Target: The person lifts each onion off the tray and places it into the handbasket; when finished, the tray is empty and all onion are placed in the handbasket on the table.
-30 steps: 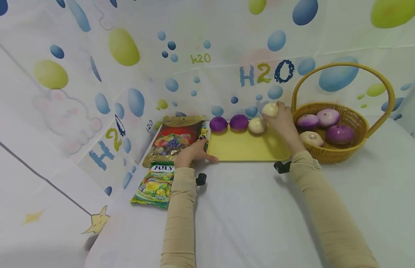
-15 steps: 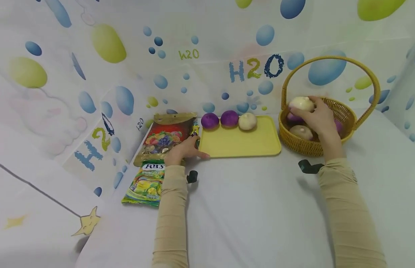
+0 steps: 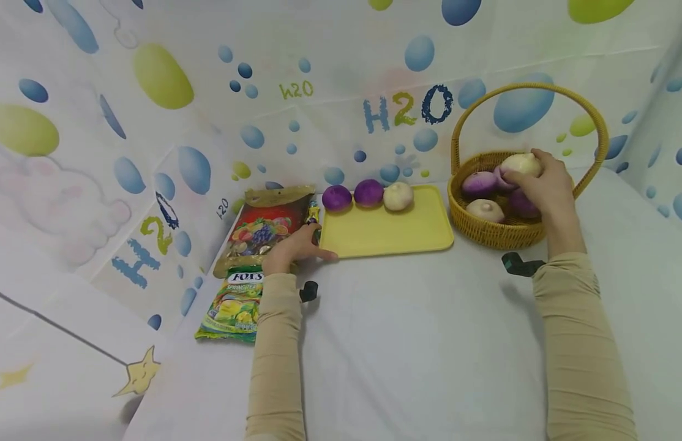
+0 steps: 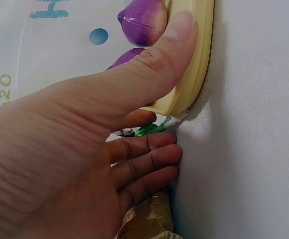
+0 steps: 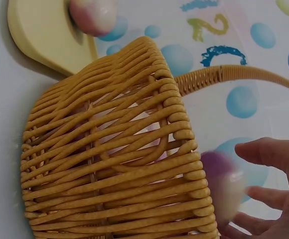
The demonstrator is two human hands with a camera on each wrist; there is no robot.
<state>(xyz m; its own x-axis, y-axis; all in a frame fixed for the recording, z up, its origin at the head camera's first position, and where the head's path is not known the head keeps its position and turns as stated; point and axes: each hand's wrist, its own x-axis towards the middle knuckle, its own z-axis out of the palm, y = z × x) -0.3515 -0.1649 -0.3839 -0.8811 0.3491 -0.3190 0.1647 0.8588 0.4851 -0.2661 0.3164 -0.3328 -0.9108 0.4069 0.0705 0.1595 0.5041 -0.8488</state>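
In the head view my right hand (image 3: 553,187) holds a white onion (image 3: 521,164) over the right part of the wicker basket (image 3: 498,233). Beneath it lie several onions, among them a purple onion (image 3: 480,183) and another white onion (image 3: 485,210). In the right wrist view the basket wall hides much of the contents; fingers (image 5: 264,196) reach along an onion (image 5: 224,189) above the rim. My left hand (image 3: 294,248) is at the near left corner of a yellow tray (image 3: 390,236). Its thumb rests on the tray rim (image 4: 202,69), and its other fingers extend loosely below the corner.
Two purple onions (image 3: 337,199) and a white onion (image 3: 398,196) line the tray's back edge. Left of the tray lie a red and gold fruit-candy bag (image 3: 261,229) and a green Fox's candy bag (image 3: 233,309). The basket handle (image 3: 531,86) arches high. A printed cloth wall stands behind.
My right hand has carried the white onion from the tray's back right to the basket, then further right over it. My left hand stays at the tray corner. The head view has shifted somewhat.
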